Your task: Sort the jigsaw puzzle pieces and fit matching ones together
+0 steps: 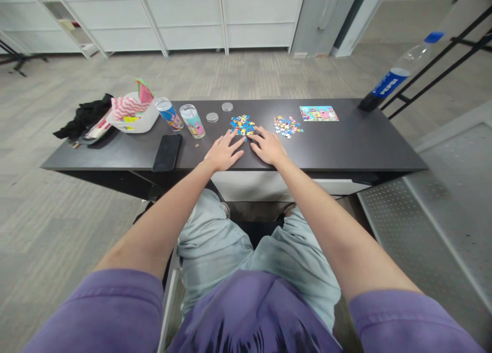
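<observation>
A pile of mostly blue and yellow jigsaw puzzle pieces [242,123] lies on the dark table [338,148] in front of me. My left hand [223,152] rests at the pile's near left edge, fingers spread. From the near right side, my right hand [268,145] touches the same pile, its fingers also apart. Just beyond the right hand is a second pile of jigsaw pieces [286,126], more pink and pale in colour. A colourful cartoon picture card [319,113] lies flat further right. Neither hand visibly grips a piece.
Two printed cans [193,122] and two round silver lids [212,117] stand left of the piles, near a black phone [167,152]. A white basket [140,122] with cloth and a black cloth [86,116] sit far left. A Pepsi bottle [388,84] stands at the right end.
</observation>
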Demonstrator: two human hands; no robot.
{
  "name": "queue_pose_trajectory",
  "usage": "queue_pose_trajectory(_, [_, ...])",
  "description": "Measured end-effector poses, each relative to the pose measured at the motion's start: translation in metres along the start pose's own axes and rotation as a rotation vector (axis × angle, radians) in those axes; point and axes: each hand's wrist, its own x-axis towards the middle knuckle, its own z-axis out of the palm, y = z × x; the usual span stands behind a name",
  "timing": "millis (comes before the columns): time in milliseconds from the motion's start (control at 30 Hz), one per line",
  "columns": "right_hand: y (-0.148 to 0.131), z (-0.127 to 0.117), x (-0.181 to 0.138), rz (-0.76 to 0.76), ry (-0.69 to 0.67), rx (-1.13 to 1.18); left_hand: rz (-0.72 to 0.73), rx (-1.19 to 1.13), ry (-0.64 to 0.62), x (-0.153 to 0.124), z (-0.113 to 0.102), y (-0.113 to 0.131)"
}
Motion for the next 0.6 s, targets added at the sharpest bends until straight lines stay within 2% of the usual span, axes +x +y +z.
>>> queue_pose_trajectory(233, [-0.003,-0.004,0.0,0.046,0.019,-0.041,-0.002,-0.006,0.025,-0.003,0.009,-0.004])
queue_pose_trajectory(433, [0.0,0.004,0.004,0.121,0.061,-0.076,-0.057,-0.029,0.048,0.003,0.012,-0.004])
queue_pose_trajectory(600, [0.005,0.012,0.01,0.211,0.122,-0.112,-0.078,-0.069,0.129,-0.003,0.01,-0.002])
